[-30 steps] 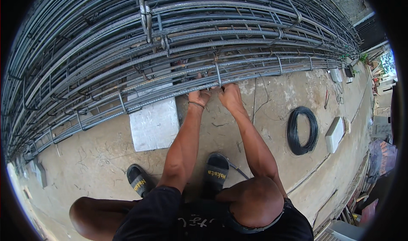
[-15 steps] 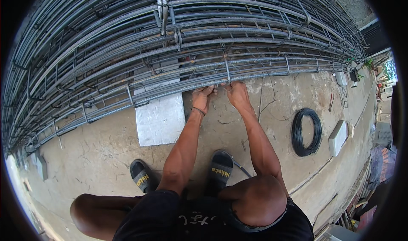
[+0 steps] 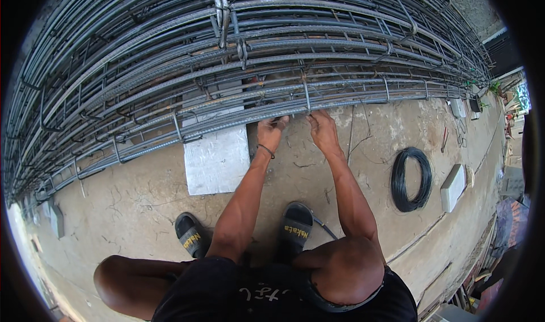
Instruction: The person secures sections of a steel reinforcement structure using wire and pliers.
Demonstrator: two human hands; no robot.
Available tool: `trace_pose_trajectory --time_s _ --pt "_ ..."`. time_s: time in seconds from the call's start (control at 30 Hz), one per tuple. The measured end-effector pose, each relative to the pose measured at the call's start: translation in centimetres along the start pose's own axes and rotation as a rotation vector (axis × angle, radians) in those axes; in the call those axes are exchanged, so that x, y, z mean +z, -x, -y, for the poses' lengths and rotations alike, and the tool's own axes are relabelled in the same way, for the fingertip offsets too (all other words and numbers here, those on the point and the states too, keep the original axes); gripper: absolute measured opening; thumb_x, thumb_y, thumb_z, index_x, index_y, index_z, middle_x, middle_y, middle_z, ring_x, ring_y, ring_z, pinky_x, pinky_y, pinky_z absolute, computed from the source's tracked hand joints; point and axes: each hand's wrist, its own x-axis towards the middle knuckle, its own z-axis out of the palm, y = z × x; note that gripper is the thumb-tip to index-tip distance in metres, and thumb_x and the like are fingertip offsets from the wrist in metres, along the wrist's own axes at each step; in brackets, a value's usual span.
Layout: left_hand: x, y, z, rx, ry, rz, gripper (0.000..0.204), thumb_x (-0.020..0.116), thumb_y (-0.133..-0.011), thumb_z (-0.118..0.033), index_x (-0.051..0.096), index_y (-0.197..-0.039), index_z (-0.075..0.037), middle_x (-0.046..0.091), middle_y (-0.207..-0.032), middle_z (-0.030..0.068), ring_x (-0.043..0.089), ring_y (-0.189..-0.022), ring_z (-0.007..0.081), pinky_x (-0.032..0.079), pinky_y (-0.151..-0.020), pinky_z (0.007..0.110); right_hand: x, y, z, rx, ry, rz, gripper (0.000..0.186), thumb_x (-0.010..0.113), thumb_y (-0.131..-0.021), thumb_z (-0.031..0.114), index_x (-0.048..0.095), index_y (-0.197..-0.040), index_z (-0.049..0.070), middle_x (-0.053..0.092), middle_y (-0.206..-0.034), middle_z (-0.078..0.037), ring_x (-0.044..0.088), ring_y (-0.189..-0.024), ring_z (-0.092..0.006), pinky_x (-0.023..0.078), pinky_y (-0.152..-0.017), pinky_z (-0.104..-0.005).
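Stacked steel rebar cages [image 3: 335, 58], tied with stirrups and wire, fill the upper part of the view. My left hand [image 3: 270, 130] is at the lowest bars, fingers curled on something too hidden to make out. To its right, my right hand [image 3: 322, 130] sits just below the bars beside a vertical stirrup, fingers bent and closed, with whatever they hold hidden. Thin loose wires [image 3: 360, 135] hang down right of it. A pale silvery slab [image 3: 214, 160] lies on the concrete floor under the cages, left of my left hand.
A coil of black wire [image 3: 410, 197] lies at the right, beside a pale block [image 3: 452, 188] and a red-handled tool [image 3: 444, 139]. My sandaled feet [image 3: 296, 228] are below my hands on the floor. Mixed debris and sheeting [image 3: 508, 225] line the right rim.
The cages and floor sit slightly further right in the view than a second ago. My right hand has drawn a little away from my left, leaving a wider gap between them.
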Motion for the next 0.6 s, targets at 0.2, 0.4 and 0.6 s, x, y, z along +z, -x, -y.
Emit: trace_pose_trajectory --time_s 0.2,0.4,0.6 --pt "-0.3 0.7 -1.3 0.102 -0.332 0.073 0.023 0.063 -0.084 -0.023 0.068 -0.087 -0.001 0.065 -0.068 0.0113 0.057 -0.061 0.0139 0.045 -0.061 0.029 2.1 1.3 -1.1 -0.05 -0.019 -0.109 0.018 0.057 -0.079 -0.004 0.064 -0.094 0.002 0.061 -0.088 -0.019 0.059 -0.082 -0.0384 0.048 -0.071 -0.0402" --pt "-0.4 0.7 -2.2 0.25 -0.531 0.122 0.019 0.061 -0.084 -0.019 0.068 -0.09 -0.002 0.064 -0.075 0.017 0.059 -0.068 0.0311 0.047 -0.066 0.035 3.1 1.8 -2.4 -0.188 0.019 -0.201 0.025 0.056 -0.075 -0.008 0.065 -0.096 0.003 0.061 -0.084 -0.016 0.06 -0.075 -0.0339 0.049 -0.068 -0.0376" --pt "0.4 1.3 -1.6 0.407 -0.604 0.079 0.013 0.06 -0.079 -0.011 0.065 -0.082 0.0 0.062 -0.08 0.0193 0.059 -0.075 0.0373 0.046 -0.067 0.043 4.3 2.5 -1.5 0.047 -0.183 -0.176 0.016 0.056 -0.079 -0.006 0.064 -0.091 0.0 0.063 -0.086 -0.015 0.062 -0.076 -0.0293 0.049 -0.067 -0.034"
